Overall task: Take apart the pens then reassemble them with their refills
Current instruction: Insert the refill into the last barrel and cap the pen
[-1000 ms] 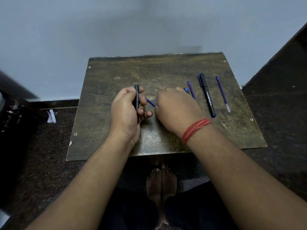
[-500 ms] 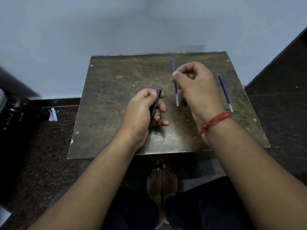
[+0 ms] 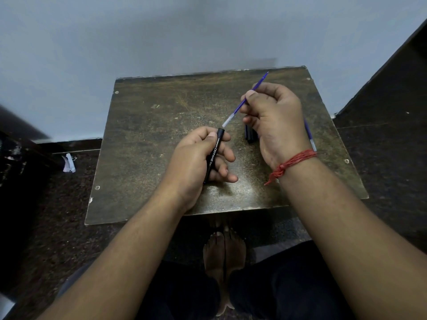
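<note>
My left hand (image 3: 196,160) grips a black pen barrel (image 3: 213,153) with white lettering, its open end pointing up and away from me. My right hand (image 3: 275,121) pinches a blue refill (image 3: 238,109) between thumb and fingers, tilted so its clear end sits just above the barrel's mouth, a small gap apart. Another black pen (image 3: 250,136) lies on the board, mostly hidden under my right hand. A second blue refill (image 3: 310,136) lies on the board behind my right wrist, partly hidden.
The worn brown board (image 3: 150,135) rests on a dark speckled floor against a pale wall. A crumpled white scrap (image 3: 68,163) lies on the floor to the left. Bare feet (image 3: 224,255) show below the board's near edge.
My right hand picked up a blue refill from the board, lifted it, then tilted it down toward the barrel's open end. My left hand shifted right and angled the barrel up.
</note>
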`<state>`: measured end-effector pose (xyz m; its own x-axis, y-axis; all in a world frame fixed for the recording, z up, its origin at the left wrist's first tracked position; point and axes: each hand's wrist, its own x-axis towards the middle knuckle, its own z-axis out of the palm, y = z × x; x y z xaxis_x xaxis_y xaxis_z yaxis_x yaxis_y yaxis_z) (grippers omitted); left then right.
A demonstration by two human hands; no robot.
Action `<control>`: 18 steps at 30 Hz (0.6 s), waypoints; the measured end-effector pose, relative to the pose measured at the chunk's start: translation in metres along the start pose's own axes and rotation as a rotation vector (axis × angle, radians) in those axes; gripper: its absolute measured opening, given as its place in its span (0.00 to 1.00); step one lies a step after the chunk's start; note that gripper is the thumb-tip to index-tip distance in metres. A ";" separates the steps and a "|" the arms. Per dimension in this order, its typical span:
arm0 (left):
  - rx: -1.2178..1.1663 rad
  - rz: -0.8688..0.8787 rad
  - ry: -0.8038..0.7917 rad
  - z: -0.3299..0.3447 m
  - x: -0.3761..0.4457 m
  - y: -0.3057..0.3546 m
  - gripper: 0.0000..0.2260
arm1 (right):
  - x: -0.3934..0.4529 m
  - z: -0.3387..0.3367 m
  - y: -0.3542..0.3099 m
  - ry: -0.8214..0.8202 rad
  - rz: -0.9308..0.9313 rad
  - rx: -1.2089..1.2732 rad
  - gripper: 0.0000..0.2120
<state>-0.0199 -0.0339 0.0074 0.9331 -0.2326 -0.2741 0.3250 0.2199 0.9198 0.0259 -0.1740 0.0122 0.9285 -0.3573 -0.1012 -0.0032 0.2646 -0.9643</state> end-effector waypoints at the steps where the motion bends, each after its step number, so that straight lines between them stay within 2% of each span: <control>1: -0.001 0.001 -0.002 0.000 0.000 0.000 0.10 | 0.000 0.000 0.000 -0.004 -0.010 -0.020 0.08; 13: -0.059 0.007 0.021 -0.002 0.002 0.000 0.10 | -0.008 0.005 0.001 -0.230 -0.081 -0.284 0.08; 18: -0.061 0.023 0.038 -0.003 0.002 0.001 0.10 | -0.011 0.007 0.005 -0.349 -0.046 -0.361 0.05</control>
<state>-0.0175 -0.0314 0.0068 0.9454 -0.1908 -0.2643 0.3108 0.2826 0.9075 0.0180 -0.1629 0.0103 0.9993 -0.0240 -0.0283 -0.0304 -0.0929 -0.9952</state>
